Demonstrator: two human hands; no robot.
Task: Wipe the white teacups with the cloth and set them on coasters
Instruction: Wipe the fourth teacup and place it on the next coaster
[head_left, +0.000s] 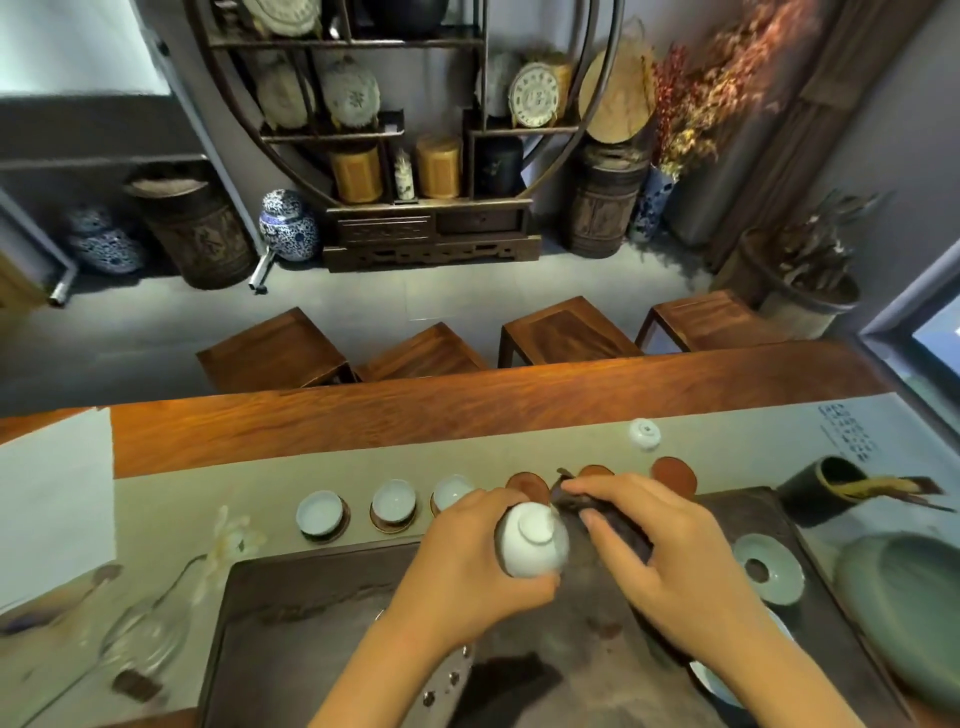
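My left hand (467, 566) grips a white teacup (532, 540) tipped on its side above the dark tea tray (291, 587), its foot ring facing me. My right hand (660, 551) holds a dark brown cloth (618, 530) right beside the cup's mouth. Three white teacups stand upright on coasters in a row on the grey runner: left (320, 513), middle (394, 500), right (451, 491), the last partly hidden by my left hand. Three bare reddish coasters lie behind my hands: one (527, 486), a second (596, 472) mostly hidden, a third (674, 475).
A white lid (644, 433) sits on the runner behind the coasters. A celadon saucer (769, 569) and a green dish (904, 613) lie at the right, beside a black utensil holder (826, 491). A glass pitcher (145, 634) lies at the left. Wooden stools stand beyond the table.
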